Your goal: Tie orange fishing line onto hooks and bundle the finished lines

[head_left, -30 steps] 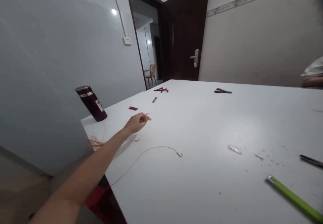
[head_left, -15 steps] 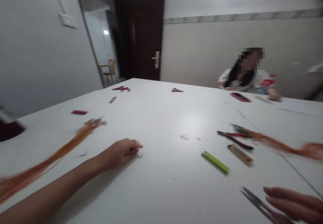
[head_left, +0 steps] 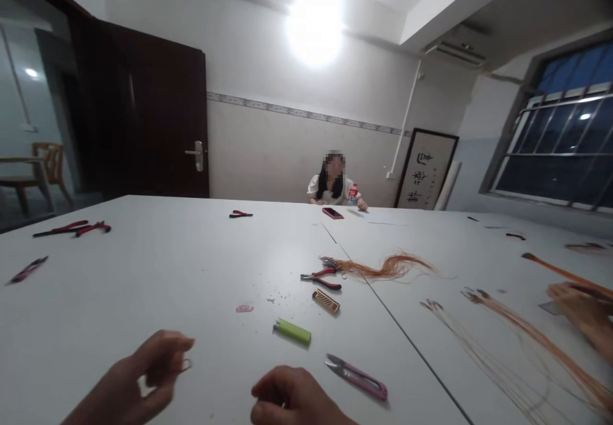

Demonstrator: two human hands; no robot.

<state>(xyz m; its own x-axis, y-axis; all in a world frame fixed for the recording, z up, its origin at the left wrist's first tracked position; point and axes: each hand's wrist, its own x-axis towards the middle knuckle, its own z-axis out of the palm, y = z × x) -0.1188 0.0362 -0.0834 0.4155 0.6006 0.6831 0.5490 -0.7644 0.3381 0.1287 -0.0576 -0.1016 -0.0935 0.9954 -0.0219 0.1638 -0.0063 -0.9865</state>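
My left hand (head_left: 149,374) is closed in a pinch at the lower left, just above the white table (head_left: 211,272). A small, thin fish hook (head_left: 186,365) sticks out from its fingertips. To its right my right hand (head_left: 294,396) is curled, thumb and forefinger together; whatever may be between them is hidden. Purple-handled thread snips (head_left: 358,377) lie right of this hand, apart from it. Beyond them lie a green lighter (head_left: 293,331) and a patterned gold lighter (head_left: 326,300). Red-and-black pliers (head_left: 323,278) touch or nearly touch a bundle of orange lines (head_left: 387,267).
At the right, more lines with hooks (head_left: 522,326) lie across the table, near a co-worker's hand (head_left: 582,310). Across the table sits a person (head_left: 330,182) by a phone (head_left: 333,213). More pliers (head_left: 93,228) lie far left. A seam (head_left: 412,335) crosses the tabletop.
The view has swung right and up. My right hand has left the snips, which lie on the table, and has come close to my left hand. The left keeps its pinch on the hook.
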